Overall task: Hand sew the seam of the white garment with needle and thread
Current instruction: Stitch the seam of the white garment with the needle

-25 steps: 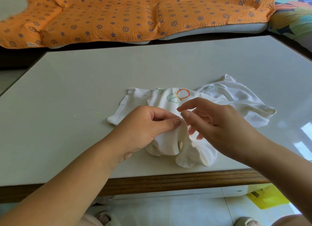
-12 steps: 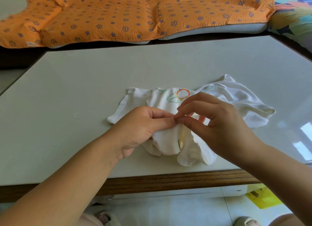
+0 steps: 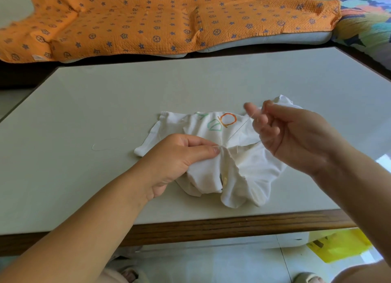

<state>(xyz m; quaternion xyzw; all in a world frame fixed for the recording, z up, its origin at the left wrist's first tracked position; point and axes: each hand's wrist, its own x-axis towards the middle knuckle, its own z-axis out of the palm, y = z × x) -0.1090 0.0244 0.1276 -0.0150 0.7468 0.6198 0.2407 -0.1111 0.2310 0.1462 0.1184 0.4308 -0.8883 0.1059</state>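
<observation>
Right hand [image 3: 296, 138]: lifted clear of the fold, where half a second ago its fingertips were pressed against the left thumb. It is now held up and to the right, over the far side of the cloth, with its fingers curled.
Thread [image 3: 239, 130]: drawn out in a thin, taut line from the gathered fold up to the right fingertips, where it is pinched.
Needle: not made out, but presumed to be held in that same pinch.
Left hand [image 3: 177, 157]: kept where it was, thumb and fingers closed on a bunched fold of the cloth.
White garment [image 3: 249, 177]: left crumpled on the table [image 3: 105, 102], close to the front edge and right of the middle. Its printed part is turned toward the far edge.
Stray strand [image 3: 99, 147]: seen lying on the bare top, left of the garment and apart from it.
Seam: one stitch is judged to have been pulled through. The slack appears taken up, so a fresh entry of the needle beside the left thumb is likely called for next.
</observation>
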